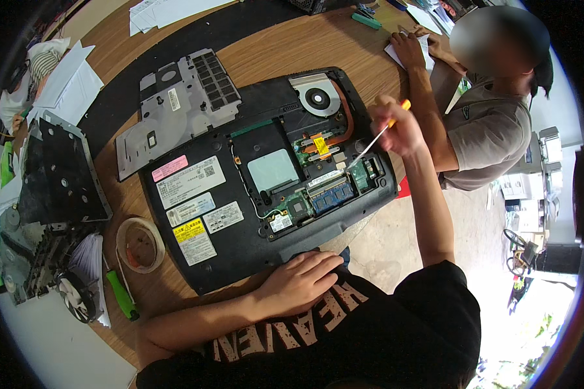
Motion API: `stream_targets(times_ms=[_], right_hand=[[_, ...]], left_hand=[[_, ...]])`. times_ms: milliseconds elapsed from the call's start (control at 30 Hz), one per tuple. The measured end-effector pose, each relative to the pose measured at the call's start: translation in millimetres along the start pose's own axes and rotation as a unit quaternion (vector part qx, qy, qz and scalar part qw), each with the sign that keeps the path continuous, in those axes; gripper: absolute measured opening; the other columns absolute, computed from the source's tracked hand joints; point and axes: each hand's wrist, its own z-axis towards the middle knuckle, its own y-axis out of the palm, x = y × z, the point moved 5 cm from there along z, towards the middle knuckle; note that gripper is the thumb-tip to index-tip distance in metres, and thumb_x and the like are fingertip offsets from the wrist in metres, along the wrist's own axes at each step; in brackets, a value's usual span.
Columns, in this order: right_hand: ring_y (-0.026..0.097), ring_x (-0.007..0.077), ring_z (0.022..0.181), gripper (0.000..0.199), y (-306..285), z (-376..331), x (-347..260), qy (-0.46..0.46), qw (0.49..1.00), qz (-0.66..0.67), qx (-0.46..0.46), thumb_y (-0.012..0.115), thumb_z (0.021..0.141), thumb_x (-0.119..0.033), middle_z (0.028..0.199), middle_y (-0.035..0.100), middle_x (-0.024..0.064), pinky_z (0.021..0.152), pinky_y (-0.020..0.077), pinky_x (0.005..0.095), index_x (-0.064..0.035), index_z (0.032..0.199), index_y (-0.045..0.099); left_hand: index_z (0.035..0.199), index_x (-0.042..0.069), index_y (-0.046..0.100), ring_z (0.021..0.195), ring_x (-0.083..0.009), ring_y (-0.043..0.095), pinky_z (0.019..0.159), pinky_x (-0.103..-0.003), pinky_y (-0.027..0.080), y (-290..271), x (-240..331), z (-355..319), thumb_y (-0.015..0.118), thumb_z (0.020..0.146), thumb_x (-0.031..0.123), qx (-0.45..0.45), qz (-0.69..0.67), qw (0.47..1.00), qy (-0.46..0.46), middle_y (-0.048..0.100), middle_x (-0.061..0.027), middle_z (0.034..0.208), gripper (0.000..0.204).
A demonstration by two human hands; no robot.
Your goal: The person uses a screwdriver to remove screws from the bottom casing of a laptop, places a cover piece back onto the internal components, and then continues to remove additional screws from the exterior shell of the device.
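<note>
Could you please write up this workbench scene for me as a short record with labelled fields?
Setting: round wooden table, seen from the head camera
Main item: black laptop lying upside down, its inside exposed
Removed part: grey bottom cover lying beside it
Left hand: resting on the laptop's near edge
Right hand: holding an orange-handled screwdriver, tip down by the memory modules
Cooling: fan with copper heat pipe
Nearby: tape roll, green-handled screwdriver
Others: another person seated across the table
</note>
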Motion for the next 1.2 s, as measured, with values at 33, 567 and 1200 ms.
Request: stream_targets(times_ms=[33,567,1200], right_hand=[[0.061,0.0219,0.049,0.014,7.1,-5.1,0.7,-0.014,0.997,-0.078,0.018,0.052,0.083,-0.004,0.067,0.052,0.0082,0.034,0.0457,0.0299,-0.0071,0.072,0.043],[0.066,0.0261,0.059,0.012,-15.4,11.4,-15.6,-0.202,0.934,-0.118,0.271,0.052,0.088,-0.008,0.072,0.054,0.0101,0.053,0.0573,0.0335,-0.0050,0.077,0.048],[0.067,0.0263,0.070,0.013,-18.8,7.8,-15.0,-0.206,0.941,-0.123,0.239,0.053,0.089,-0.008,0.075,0.056,0.0109,0.059,0.0588,0.0345,-0.0049,0.078,0.048]], left_hand=[[0.110,0.006,0.062,0.116,-0.0234,0.051,0.094,-0.038,0.045,0.2,0.3,0.0,0.061,0.088,0.020,-0.001,-0.001,1.000,-0.001,0.053,-0.0060,0.124,0.026],[0.106,0.008,0.065,0.117,-0.0234,0.050,0.093,-0.037,0.045,-0.1,0.2,0.4,0.062,0.087,0.020,-0.005,0.015,1.000,0.002,0.052,-0.0057,0.125,0.023],[0.108,0.008,0.064,0.116,-0.0233,0.051,0.092,-0.037,0.046,-0.7,1.0,1.5,0.062,0.087,0.020,0.003,0.015,1.000,0.001,0.053,-0.0055,0.125,0.024]])
